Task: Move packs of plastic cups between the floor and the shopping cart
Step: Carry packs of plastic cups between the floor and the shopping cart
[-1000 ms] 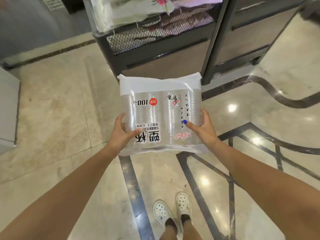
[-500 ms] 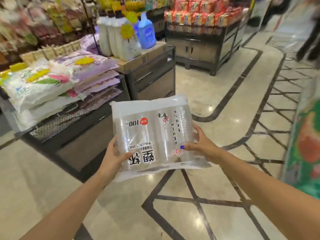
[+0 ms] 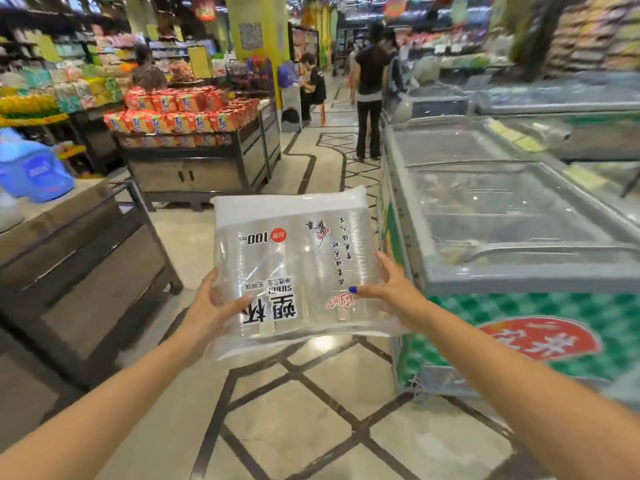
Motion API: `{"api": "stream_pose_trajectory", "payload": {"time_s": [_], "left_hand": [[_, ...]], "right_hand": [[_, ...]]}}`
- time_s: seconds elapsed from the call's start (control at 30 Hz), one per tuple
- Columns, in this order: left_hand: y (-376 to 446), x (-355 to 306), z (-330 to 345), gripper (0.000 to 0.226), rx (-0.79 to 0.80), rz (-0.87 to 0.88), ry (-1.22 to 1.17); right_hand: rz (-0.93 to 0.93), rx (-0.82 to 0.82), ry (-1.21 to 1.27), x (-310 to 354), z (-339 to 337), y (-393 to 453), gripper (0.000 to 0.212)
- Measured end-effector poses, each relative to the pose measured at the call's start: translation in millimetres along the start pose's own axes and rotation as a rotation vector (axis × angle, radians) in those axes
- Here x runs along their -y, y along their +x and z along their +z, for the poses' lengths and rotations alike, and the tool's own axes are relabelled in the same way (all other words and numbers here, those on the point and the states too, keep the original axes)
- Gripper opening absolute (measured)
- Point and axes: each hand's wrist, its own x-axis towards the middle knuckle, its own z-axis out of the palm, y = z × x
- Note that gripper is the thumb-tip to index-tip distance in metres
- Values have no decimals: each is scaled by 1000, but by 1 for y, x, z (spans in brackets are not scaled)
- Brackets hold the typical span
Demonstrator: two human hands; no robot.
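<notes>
pack of plastic cups point(image 3: 294, 268): held in mid-air at chest height over the floor point(image 3: 311, 427), clear of it; print upside down toward camera, same orientation as 0.5 s ago
left hand point(image 3: 207, 310): grips pack's left edge, thumb curled over the front, fingers behind; grip unchanged from earlier frames
right hand point(image 3: 391, 289): grips pack's right edge, thumb with blue nail on the front, fingers spread along the side; grip unchanged
view change: 1.0 s ago looking down at feet and tiles; 0.5 s ago shelf of bagged goods at left; now turned right and up, aisle ahead
chest freezer point(image 3: 502, 237): now fills right side, just beside pack's right edge
noodle display stand point(image 3: 194, 147): closer than 0.5 s ago, beyond pack, left of aisle
blue bottle point(image 3: 34, 171): shifted to far left edge, blurred
shoppers point(image 3: 369, 88): standing far down aisle
shopping cart: not seen
</notes>
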Motion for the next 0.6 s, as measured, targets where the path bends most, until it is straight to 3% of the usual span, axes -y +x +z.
{"api": "stream_pose_trajectory", "payload": {"time_s": [0.13,0.33,0.5,0.6], "left_hand": [[76,-29,115,107,180,72,37],[160,-45,308,94,444,157,1],[224,-59,475,102,711,183,18],[240,-63,571,90,808,213,39]], "right_hand": [[-40,-255,3,3,-108,-12,111],[-65,-570,-8,7,-262,-36,123],[-60,-844,-33,2,-380,-66,107],[-25,-997,-68,-9,-438,-87,100]]}}
